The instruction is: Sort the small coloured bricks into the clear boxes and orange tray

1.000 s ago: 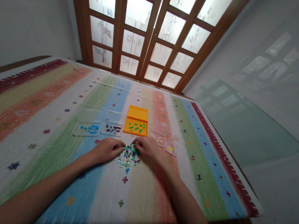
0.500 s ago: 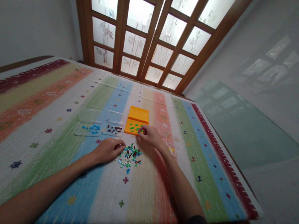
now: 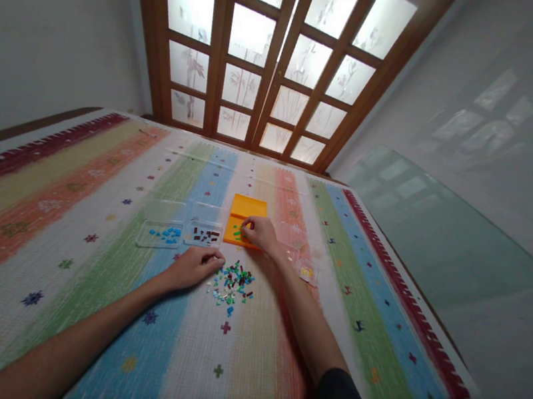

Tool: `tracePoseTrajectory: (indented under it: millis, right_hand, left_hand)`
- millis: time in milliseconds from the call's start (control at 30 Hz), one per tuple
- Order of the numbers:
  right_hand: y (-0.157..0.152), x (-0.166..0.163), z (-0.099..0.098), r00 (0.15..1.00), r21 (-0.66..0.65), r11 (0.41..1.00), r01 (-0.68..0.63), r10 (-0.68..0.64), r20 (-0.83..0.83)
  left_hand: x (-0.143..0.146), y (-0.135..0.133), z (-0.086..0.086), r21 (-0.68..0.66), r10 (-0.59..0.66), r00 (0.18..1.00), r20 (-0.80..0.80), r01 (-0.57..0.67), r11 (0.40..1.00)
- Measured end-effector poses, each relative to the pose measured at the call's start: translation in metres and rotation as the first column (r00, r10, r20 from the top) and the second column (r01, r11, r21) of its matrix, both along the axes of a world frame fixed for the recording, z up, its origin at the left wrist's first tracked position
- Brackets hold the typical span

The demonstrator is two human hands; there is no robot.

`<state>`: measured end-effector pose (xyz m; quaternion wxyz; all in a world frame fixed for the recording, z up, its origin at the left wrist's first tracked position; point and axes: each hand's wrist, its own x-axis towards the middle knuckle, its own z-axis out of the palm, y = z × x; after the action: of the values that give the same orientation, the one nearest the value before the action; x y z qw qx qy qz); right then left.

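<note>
My right hand (image 3: 259,232) is over the near half of an open orange box (image 3: 249,206), its fingertips pinched together. Whatever is between them is too small to make out. Green bricks (image 3: 237,232) lie in that half of the box, partly covered by the hand. My left hand (image 3: 196,265) rests on the cloth at the left edge of a mixed pile of tiny bricks (image 3: 235,281), with thumb and fingers closed. I cannot see whether it holds a piece. The pile has green, blue, dark brown and clear pieces.
Left of the orange box stand a clear box with blue bricks (image 3: 168,235) and another with dark brown bricks (image 3: 206,236). Clear boxes sit beyond my right forearm, one with yellow pieces (image 3: 306,272). A striped tablecloth (image 3: 252,352) covers the table; glazed doors (image 3: 273,59) stand behind.
My right hand has shifted slightly up and left, further over the orange box. My left hand stays beside the pile. The whole view has tilted a little.
</note>
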<state>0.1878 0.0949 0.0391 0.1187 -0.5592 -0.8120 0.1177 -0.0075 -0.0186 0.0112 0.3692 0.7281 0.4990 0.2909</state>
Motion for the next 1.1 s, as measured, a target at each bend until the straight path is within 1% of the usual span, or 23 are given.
tracePoseTrajectory:
  millis: [167,267,367,500,600,733,867,1000,1033,1100]
  right_hand:
    - [-0.001,-0.003,0.003,1.0,-0.003,1.0,-0.019,0.019,-0.011]
    - [-0.009,0.001,0.008,0.999,-0.006,0.999,-0.04,0.04,-0.024]
    - [-0.025,0.008,0.008,0.984,-0.013,0.99,-0.141,0.138,-0.11]
    - [-0.055,0.015,0.002,0.91,0.029,0.95,-0.312,0.307,-0.278]
    - [-0.075,0.018,-0.003,0.879,0.051,0.929,-0.366,0.363,-0.309]
    - [-0.09,0.018,-0.006,0.875,0.093,0.921,-0.379,0.39,-0.289]
    - [-0.092,0.017,-0.011,0.861,0.153,0.917,-0.367,0.398,-0.318]
    - [-0.085,0.021,-0.017,0.829,0.203,0.892,-0.405,0.451,-0.331]
    - [-0.082,0.022,-0.018,0.831,0.213,0.888,-0.408,0.457,-0.318]
    - [-0.073,0.027,-0.018,0.859,0.229,0.899,-0.374,0.429,-0.279]
  left_hand:
    - [0.0,0.002,-0.002,-0.037,0.016,0.998,0.054,-0.014,0.999]
    - [0.0,0.003,-0.002,-0.113,0.034,0.991,0.132,-0.019,0.993]
    - [0.001,0.003,0.0,-0.211,0.054,0.976,0.211,-0.008,0.977]
    - [0.002,0.001,0.004,-0.228,0.063,0.963,0.263,-0.002,0.974]
    - [0.004,-0.001,0.005,-0.23,0.065,0.961,0.27,-0.001,0.973]
    - [0.007,-0.001,0.005,-0.237,0.063,0.964,0.259,0.0,0.972]
    - [0.008,-0.002,0.006,-0.231,0.05,0.967,0.25,0.009,0.973]
    - [0.008,-0.002,0.005,-0.209,0.062,0.966,0.252,-0.008,0.978]
    - [0.007,-0.001,0.004,-0.206,0.074,0.964,0.256,-0.02,0.978]
    - [0.007,0.0,0.003,-0.209,0.098,0.958,0.269,-0.041,0.977]
